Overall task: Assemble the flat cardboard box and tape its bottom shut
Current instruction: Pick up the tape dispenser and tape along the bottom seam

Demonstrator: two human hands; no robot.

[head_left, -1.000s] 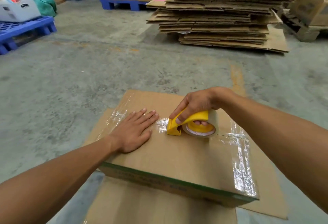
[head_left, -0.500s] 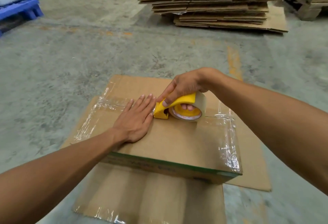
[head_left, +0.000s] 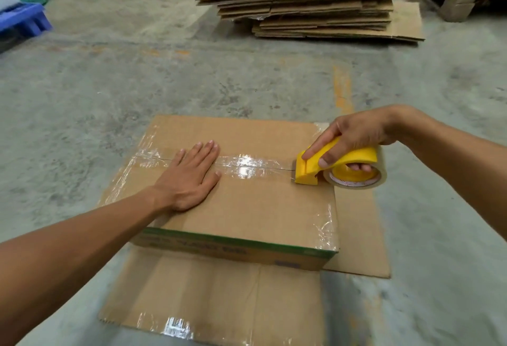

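A brown cardboard box with a green stripe along its front edge stands bottom-up on the concrete floor. Clear tape runs along its middle seam, and more tape shines on its left and right edges. My left hand presses flat on the seam, left of centre. My right hand grips a yellow tape dispenser with a clear roll, its front touching the seam near the box's right edge.
The box's open flaps lie flat on the floor in front and to the right. A tall stack of flat cardboard sits at the back. Blue pallets stand at the far left, and a wooden pallet at the far right.
My right hand has drawn the dispenser rightward along the seam, from the middle to near the right edge, laying tape. My left hand stays flat on the box.
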